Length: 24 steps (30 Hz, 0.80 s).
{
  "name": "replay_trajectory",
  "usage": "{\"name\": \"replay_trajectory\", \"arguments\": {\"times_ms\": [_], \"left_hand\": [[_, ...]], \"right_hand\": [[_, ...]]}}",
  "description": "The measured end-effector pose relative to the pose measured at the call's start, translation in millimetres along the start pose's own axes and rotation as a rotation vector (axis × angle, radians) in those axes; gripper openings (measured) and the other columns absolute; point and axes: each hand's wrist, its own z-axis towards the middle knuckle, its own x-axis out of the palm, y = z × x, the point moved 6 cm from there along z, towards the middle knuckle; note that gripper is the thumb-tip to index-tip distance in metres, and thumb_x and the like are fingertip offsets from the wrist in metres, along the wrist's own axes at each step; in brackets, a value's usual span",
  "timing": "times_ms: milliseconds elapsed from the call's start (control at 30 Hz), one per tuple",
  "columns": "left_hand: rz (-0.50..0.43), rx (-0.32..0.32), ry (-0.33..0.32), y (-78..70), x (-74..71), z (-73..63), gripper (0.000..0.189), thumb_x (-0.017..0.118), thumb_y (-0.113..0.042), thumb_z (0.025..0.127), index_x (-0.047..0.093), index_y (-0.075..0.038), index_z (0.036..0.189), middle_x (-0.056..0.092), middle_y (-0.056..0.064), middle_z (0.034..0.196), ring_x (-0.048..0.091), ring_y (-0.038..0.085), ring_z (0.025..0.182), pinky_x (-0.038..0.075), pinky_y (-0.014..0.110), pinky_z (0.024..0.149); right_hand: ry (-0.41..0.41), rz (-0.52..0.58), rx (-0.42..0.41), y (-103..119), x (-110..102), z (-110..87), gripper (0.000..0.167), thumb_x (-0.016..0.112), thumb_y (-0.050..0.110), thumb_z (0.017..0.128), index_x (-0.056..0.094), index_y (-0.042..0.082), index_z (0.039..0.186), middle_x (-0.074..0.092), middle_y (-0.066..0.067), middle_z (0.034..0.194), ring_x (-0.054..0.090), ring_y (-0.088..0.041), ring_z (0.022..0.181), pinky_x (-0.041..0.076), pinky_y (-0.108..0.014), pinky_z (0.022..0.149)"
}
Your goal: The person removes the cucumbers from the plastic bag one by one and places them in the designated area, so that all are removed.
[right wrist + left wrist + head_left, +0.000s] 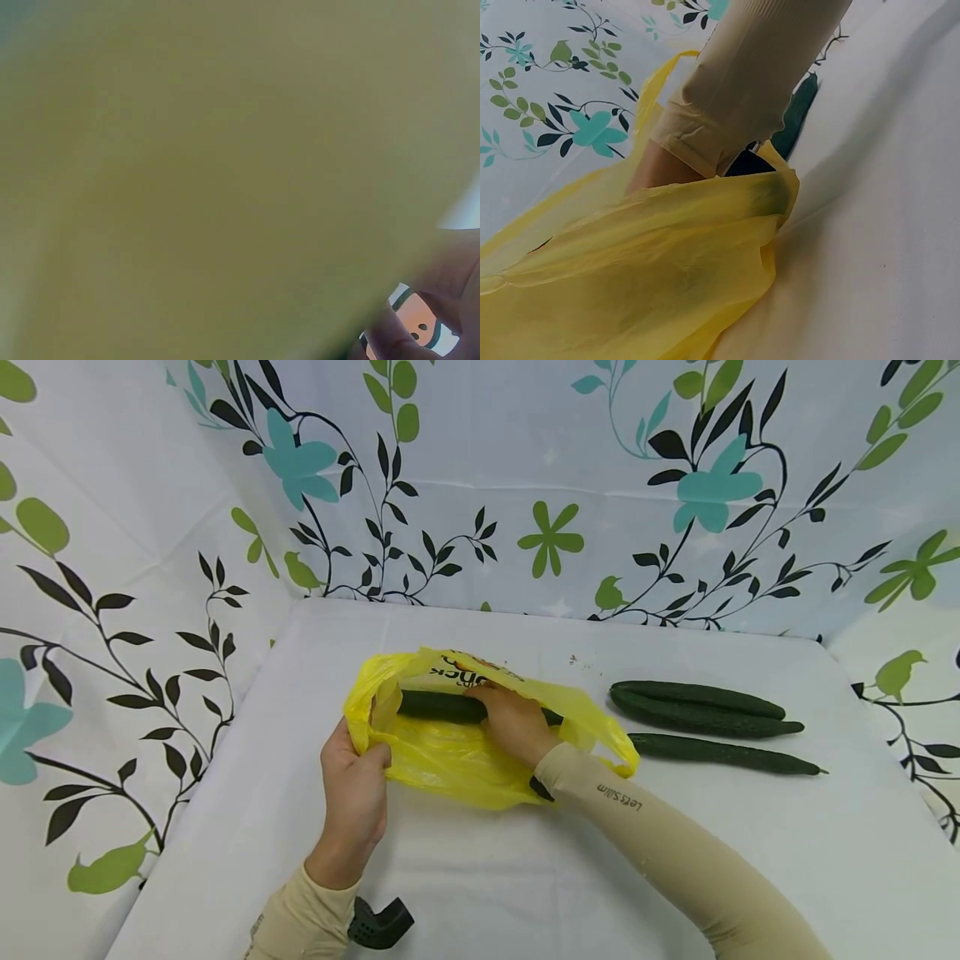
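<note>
A thin yellow plastic bag [450,768] lies on its side on the white table, its mouth spread wide. My left hand [356,793] pinches the bag's left rim between thumb and fingers. Reaching in through the mouth, my right hand [516,722] grips a long dark green cucumber [435,706] inside the bag. Part of that cucumber is hidden behind the right hand. In the left wrist view, the yellow plastic [630,277] covers the right hand's fingers. Blurred yellow plastic [225,180] fills most of the right wrist view.
To the right of the bag, two cucumbers [697,706] lie side by side, and another cucumber [727,753] lies just nearer. A black angled piece [381,922] shows beside the left wrist. A leaf-patterned cloth [465,485] hangs behind the table [465,877].
</note>
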Motion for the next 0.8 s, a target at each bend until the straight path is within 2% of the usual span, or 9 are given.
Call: {"name": "replay_trajectory", "arguments": {"times_ms": [100, 233, 300, 367, 467, 500, 633, 800], "left_hand": [[0.004, 0.005, 0.002, 0.0, 1.2, 0.9, 0.053, 0.034, 0.023, 0.079, 0.049, 0.009, 0.128, 0.048, 0.014, 0.115, 0.046, 0.026, 0.097, 0.045, 0.031, 0.081], [0.005, 0.023, 0.002, -1.6, 3.5, 3.0, 0.053, 0.033, 0.023, 0.078, 0.049, 0.01, 0.126, 0.048, 0.014, 0.114, 0.045, 0.027, 0.097, 0.043, 0.031, 0.081], [0.007, 0.031, 0.002, -2.4, 4.5, 4.4, 0.053, 0.033, 0.023, 0.077, 0.049, 0.01, 0.126, 0.048, 0.014, 0.115, 0.045, 0.026, 0.098, 0.043, 0.031, 0.082], [0.01, 0.044, 0.003, -4.2, 5.0, 5.8, 0.053, 0.032, 0.023, 0.077, 0.049, 0.01, 0.126, 0.049, 0.014, 0.115, 0.046, 0.025, 0.099, 0.044, 0.03, 0.083], [0.013, 0.055, 0.005, -6.8, 4.9, 8.0, 0.052, 0.033, 0.023, 0.078, 0.048, 0.01, 0.126, 0.049, 0.015, 0.116, 0.048, 0.026, 0.1, 0.047, 0.03, 0.084], [0.012, 0.058, 0.005, -7.9, 4.8, 8.6, 0.053, 0.033, 0.023, 0.078, 0.048, 0.01, 0.127, 0.049, 0.015, 0.117, 0.048, 0.026, 0.101, 0.048, 0.03, 0.085], [0.007, 0.061, 0.001, -10.8, 3.8, 10.5, 0.053, 0.033, 0.022, 0.079, 0.047, 0.008, 0.129, 0.049, 0.014, 0.118, 0.049, 0.028, 0.104, 0.049, 0.028, 0.086], [0.002, 0.084, -0.006, -14.6, 1.7, 12.3, 0.053, 0.033, 0.022, 0.079, 0.049, 0.007, 0.127, 0.051, 0.014, 0.114, 0.052, 0.029, 0.1, 0.051, 0.029, 0.082]], "right_hand": [[0.027, 0.024, 0.006, 1.4, 0.8, -3.2, 0.053, 0.063, -0.001, 0.093, 0.059, 0.02, 0.141, 0.06, -0.006, 0.14, 0.063, -0.024, 0.117, 0.046, -0.029, 0.046], [0.047, 0.036, 0.004, 5.8, -2.5, -6.1, 0.052, 0.066, 0.0, 0.092, 0.059, 0.018, 0.141, 0.06, -0.007, 0.14, 0.062, -0.025, 0.118, 0.044, -0.028, 0.046], [0.041, 0.03, -0.002, 8.3, -5.8, -7.3, 0.051, 0.068, 0.001, 0.091, 0.061, 0.017, 0.139, 0.061, -0.009, 0.137, 0.062, -0.026, 0.119, 0.051, -0.032, 0.054], [0.036, 0.033, -0.01, 10.9, -9.2, -8.4, 0.05, 0.07, 0.001, 0.09, 0.063, 0.016, 0.137, 0.062, -0.009, 0.134, 0.06, -0.026, 0.12, 0.056, -0.037, 0.071], [0.033, 0.062, -0.028, 13.4, -13.7, -9.9, 0.048, 0.071, 0.001, 0.089, 0.065, 0.014, 0.135, 0.063, -0.008, 0.129, 0.059, -0.027, 0.12, 0.051, -0.042, 0.095], [0.037, 0.079, -0.034, 13.8, -15.1, -10.3, 0.048, 0.071, 0.0, 0.089, 0.065, 0.013, 0.134, 0.064, -0.008, 0.129, 0.059, -0.027, 0.12, 0.048, -0.042, 0.1], [0.07, 0.154, -0.033, 12.9, -18.8, -12.3, 0.048, 0.07, -0.001, 0.089, 0.065, 0.012, 0.134, 0.065, -0.006, 0.129, 0.057, -0.026, 0.123, 0.044, -0.041, 0.104], [0.119, 0.258, -0.016, 9.5, -21.5, -15.0, 0.048, 0.07, 0.001, 0.088, 0.066, 0.013, 0.134, 0.064, -0.003, 0.13, 0.057, -0.025, 0.121, 0.045, -0.041, 0.102]]}}
